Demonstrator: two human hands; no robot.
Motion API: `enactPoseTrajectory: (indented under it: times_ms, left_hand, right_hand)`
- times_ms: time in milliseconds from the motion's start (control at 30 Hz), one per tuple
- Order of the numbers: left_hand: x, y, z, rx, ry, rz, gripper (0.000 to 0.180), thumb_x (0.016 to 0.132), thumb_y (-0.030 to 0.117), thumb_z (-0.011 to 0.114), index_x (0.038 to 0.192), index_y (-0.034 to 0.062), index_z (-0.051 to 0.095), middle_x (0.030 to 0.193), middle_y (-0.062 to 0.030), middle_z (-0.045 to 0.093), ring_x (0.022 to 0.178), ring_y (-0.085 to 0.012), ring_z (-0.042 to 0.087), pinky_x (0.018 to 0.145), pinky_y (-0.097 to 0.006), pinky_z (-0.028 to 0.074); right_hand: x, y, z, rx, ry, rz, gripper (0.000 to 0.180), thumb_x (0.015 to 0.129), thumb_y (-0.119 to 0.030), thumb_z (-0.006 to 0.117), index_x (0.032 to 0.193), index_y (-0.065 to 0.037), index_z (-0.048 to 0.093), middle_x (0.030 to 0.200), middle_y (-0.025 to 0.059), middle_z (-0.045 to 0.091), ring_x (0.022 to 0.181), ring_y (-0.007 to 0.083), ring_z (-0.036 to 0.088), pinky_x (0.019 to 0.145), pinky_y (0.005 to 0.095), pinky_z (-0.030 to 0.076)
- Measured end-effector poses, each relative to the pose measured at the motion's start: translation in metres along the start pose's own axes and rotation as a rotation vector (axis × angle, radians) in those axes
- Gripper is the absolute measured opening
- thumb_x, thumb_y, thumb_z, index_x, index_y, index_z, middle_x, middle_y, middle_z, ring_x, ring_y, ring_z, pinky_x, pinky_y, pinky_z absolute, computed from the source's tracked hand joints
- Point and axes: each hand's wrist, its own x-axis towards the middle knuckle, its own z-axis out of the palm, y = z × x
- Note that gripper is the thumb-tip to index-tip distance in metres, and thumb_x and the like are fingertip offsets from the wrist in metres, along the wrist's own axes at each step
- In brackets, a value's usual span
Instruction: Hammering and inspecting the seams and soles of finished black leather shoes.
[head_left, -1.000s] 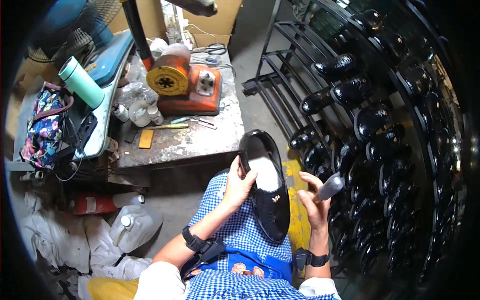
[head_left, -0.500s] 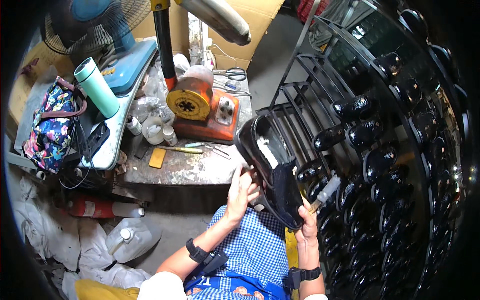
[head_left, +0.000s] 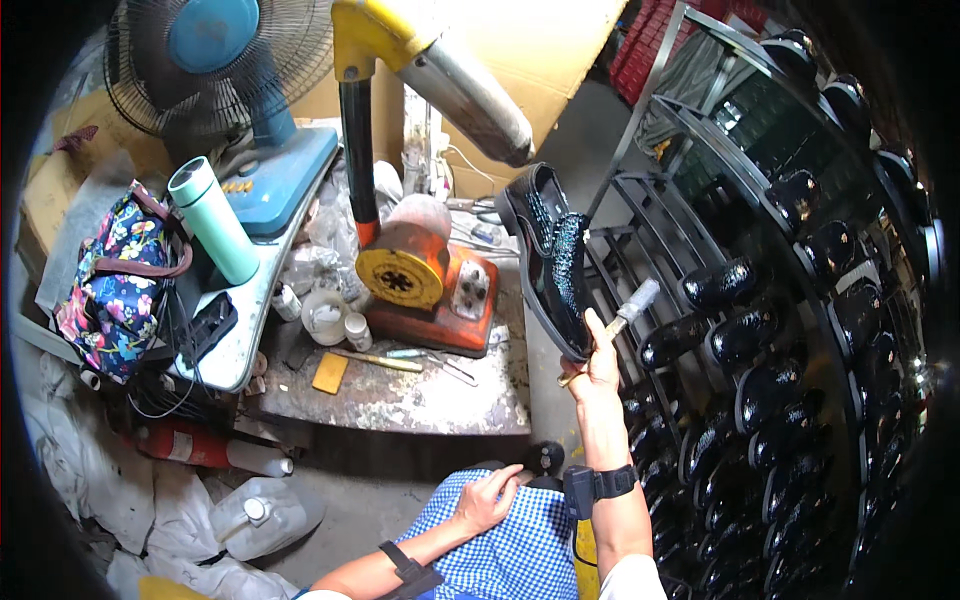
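My right hand (head_left: 598,365) is closed around the toe of a glossy black shoe (head_left: 552,265), held up with its heel at the far end. Light glints off its textured upper. The same hand keeps a brush-like tool (head_left: 634,303) with a wooden handle and a whitish, translucent end pointing away to the right. Just beyond the shoe's heel hangs the metal nozzle (head_left: 470,95) of a blower, apart from the shoe. On the blue checked apron (head_left: 520,540) over my lap lies my left hand (head_left: 487,500), its fingers loosely bent with nothing seen in them.
An orange blower base (head_left: 455,310) stands on the worn bench (head_left: 480,405), near a yellow block (head_left: 330,373), small pots and hand tools. Racks (head_left: 650,215) full of black shoes fill the right side. A fan (head_left: 215,50), green bottle (head_left: 215,220) and flowered bag (head_left: 125,270) are at left.
My right hand has raised the shoe away from me toward the nozzle. My left hand has left the shoe and dropped to my lap. The whole view has shifted slightly.
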Motion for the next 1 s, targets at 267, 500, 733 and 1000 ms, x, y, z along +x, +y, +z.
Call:
enactPoseTrajectory:
  times_ms: [267,500,733,1000]
  left_hand:
    - [0.004,-0.001,0.004,-0.008,0.016,0.015,0.021,0.081,0.004,0.056,0.101,0.0002,0.059,0.077,-0.0117,0.066,0.069,-0.0211,0.066,0.058,-0.028,0.052]
    - [0.001,-0.001,0.000,0.013,0.012,-0.016,0.021,0.081,0.006,0.057,0.102,0.0006,0.059,0.078,-0.0121,0.066,0.070,-0.0209,0.066,0.059,-0.029,0.053]
    - [-0.001,-0.003,0.002,-0.060,-0.009,-0.033,0.022,0.082,0.002,0.052,0.103,-0.0009,0.058,0.078,-0.0121,0.066,0.071,-0.0181,0.067,0.061,-0.027,0.053]
    - [0.006,0.004,0.004,-0.139,0.003,-0.107,0.019,0.085,0.000,0.047,0.100,-0.0025,0.058,0.075,-0.0101,0.065,0.066,-0.0148,0.064,0.060,-0.026,0.051]
  right_hand:
    - [0.021,-0.007,0.054,0.071,-0.072,0.060,0.017,0.077,-0.027,0.069,0.068,-0.017,0.057,0.060,-0.0040,0.060,0.031,0.0079,0.036,0.030,0.0212,0.022]
    - [0.022,-0.002,0.076,0.090,-0.068,0.074,0.018,0.080,-0.028,0.065,0.070,-0.016,0.058,0.060,-0.0025,0.059,0.029,0.0086,0.033,0.029,0.0217,0.021]
    - [-0.007,0.003,0.015,0.109,-0.065,0.107,0.020,0.084,-0.031,0.060,0.074,-0.015,0.056,0.060,-0.0022,0.058,0.030,0.0084,0.034,0.029,0.0216,0.022]
    - [-0.133,0.041,-0.197,0.152,0.156,-0.151,0.047,0.080,-0.013,0.063,0.121,0.003,0.047,0.114,0.0098,0.057,0.102,0.0202,0.056,0.090,0.0318,0.044]
